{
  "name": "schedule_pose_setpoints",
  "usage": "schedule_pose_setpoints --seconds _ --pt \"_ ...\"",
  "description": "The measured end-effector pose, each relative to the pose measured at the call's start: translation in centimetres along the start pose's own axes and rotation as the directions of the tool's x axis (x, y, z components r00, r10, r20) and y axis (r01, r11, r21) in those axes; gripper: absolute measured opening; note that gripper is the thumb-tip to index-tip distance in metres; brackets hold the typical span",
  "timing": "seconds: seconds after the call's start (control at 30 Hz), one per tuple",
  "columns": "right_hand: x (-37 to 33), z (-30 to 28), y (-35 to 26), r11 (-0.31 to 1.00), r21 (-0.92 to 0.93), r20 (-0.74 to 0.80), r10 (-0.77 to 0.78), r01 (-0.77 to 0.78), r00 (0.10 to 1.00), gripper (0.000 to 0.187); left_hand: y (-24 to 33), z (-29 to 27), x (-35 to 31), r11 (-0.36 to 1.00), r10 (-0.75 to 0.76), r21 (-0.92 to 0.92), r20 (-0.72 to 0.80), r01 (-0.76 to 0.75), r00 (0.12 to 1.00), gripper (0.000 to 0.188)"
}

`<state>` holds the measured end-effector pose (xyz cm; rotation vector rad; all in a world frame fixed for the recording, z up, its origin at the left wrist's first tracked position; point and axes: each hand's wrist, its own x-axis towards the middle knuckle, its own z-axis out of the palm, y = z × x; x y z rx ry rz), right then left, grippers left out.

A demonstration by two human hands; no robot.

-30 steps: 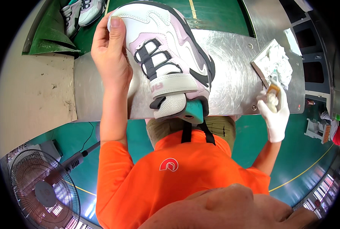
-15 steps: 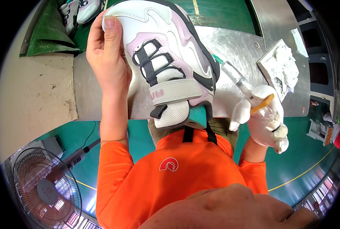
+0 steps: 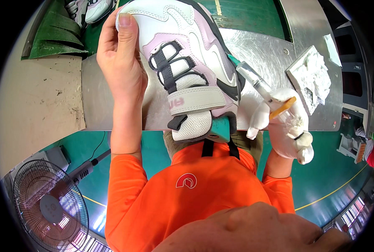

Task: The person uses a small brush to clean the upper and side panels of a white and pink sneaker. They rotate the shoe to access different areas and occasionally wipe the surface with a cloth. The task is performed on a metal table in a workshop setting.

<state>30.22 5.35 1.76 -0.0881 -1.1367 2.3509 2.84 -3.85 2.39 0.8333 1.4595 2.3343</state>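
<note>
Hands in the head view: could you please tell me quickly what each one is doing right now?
Left hand: closed on the toe of the white and pink shoe.
Right hand, in a white glove: closed on a syringe-like applicator.

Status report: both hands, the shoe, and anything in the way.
Left hand grips white-pink shoe at its toe. Gloved right hand holds syringe-like applicator, tip at shoe's side. Nothing between them.

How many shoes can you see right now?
3: one white and pink shoe gripped at the toe by the left hand, and two more shoes lying at the top left edge, partly cut off. Others may be out of view.
</note>
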Motion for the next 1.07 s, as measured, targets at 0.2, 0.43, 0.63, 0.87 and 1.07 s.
schedule_pose_setpoints --seconds 0.2,0.43,0.63,0.87,1.07 --pt "0.0 0.4 -0.5 0.997 -0.054 -0.068 0.053 -0.057 0.996 0.1 0.0 -0.1 0.1 1.0 -0.005 0.019 -0.014 0.005 1.0 0.034" --pt "0.1 0.8 -0.7 0.994 -0.069 -0.138 0.075 -0.086 0.988 0.096 -0.4 -0.4 0.3 0.999 0.002 0.038 0.013 -0.003 1.0 0.031" --pt "0.0 0.5 -1.1 0.993 -0.064 -0.149 0.092 -0.102 0.985 0.095 -0.1 0.2 0.1 0.999 -0.021 -0.027 0.017 0.022 1.0 0.034" --pt "0.4 -0.2 -1.0 0.992 -0.099 -0.102 0.073 -0.083 0.992 0.096 -0.3 0.1 0.5 0.998 -0.059 -0.003 0.01 0.059 0.998 0.03" --pt "0.4 -0.6 -1.2 0.986 -0.117 -0.135 0.105 -0.121 0.985 0.098 -0.5 0.0 0.8 0.996 -0.086 -0.001 0.006 0.086 0.996 0.029"
